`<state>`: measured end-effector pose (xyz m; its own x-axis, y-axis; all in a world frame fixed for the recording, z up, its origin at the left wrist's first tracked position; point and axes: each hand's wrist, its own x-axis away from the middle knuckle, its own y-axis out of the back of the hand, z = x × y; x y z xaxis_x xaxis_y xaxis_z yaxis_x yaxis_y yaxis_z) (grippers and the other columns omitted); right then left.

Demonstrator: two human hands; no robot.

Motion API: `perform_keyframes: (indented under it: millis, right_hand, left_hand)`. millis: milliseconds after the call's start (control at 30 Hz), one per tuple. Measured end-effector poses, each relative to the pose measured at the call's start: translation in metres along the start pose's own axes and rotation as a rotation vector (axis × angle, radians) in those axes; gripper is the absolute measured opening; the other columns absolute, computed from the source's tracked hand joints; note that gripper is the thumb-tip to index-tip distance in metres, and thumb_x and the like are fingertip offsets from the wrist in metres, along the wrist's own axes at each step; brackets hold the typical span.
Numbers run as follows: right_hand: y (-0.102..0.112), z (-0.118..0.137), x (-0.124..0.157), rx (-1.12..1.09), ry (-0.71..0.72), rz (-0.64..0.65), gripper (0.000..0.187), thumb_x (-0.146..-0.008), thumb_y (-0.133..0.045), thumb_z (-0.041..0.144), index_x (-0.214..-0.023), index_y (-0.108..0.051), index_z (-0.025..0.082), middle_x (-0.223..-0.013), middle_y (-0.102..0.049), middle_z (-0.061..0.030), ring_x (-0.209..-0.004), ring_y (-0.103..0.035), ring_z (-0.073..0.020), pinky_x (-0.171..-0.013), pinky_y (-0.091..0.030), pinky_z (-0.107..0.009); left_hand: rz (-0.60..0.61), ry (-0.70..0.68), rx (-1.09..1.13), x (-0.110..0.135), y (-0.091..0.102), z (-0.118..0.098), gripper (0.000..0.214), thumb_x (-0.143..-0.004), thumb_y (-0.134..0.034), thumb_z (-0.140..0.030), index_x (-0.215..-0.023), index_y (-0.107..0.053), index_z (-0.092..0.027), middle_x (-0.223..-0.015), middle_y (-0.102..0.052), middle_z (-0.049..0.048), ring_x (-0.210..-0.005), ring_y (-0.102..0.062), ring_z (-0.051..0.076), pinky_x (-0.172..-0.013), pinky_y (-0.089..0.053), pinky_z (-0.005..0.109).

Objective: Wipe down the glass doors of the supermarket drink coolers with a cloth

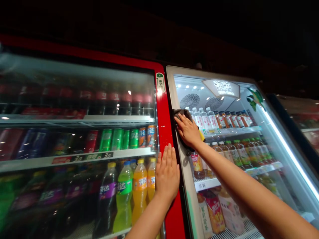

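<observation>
My left hand (167, 172) lies flat against the red door frame (171, 212) of the left drinks fridge, fingers stretched upward and close together. My right hand (188, 131) reaches up to the neighbouring fridge and presses a dark grey cloth (183, 113) against its pale door frame (173, 89) and the glass edge. Part of the cloth is hidden beneath the palm. A small yellow patch (201, 135) shows by the wrist; I cannot tell what it belongs to. Below the cloth, a round lock (188, 153) sits on the pale frame.
Behind the left glass stand green cans (117, 139) and soda bottles (139, 189). The lit right fridge holds white-labelled bottles (208, 118), tea bottles (239, 152) and cartons (215, 212). A dark gap runs between the fridges. Another cabinet (304, 126) stands at far right.
</observation>
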<state>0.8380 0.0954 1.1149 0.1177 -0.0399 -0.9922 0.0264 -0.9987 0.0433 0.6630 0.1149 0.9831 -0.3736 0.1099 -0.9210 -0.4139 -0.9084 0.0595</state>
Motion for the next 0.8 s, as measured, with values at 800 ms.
perform_keyframes:
  millis: [800]
  right_hand:
    - [-0.006, -0.056, -0.077, -0.213, 0.263, -0.066, 0.050, -0.097, -0.046, 0.025, -0.146, -0.053, 0.028, -0.158, -0.046, -0.0044, -0.145, -0.043, -0.0298, -0.119, -0.028, -0.059]
  left_hand:
    - [0.065, 0.171, -0.223, -0.110, -0.034, -0.055, 0.060, -0.101, -0.029, -0.022, -0.158, -0.027, -0.004, -0.167, -0.026, 0.0161, -0.156, -0.020, 0.024, -0.128, -0.024, 0.046]
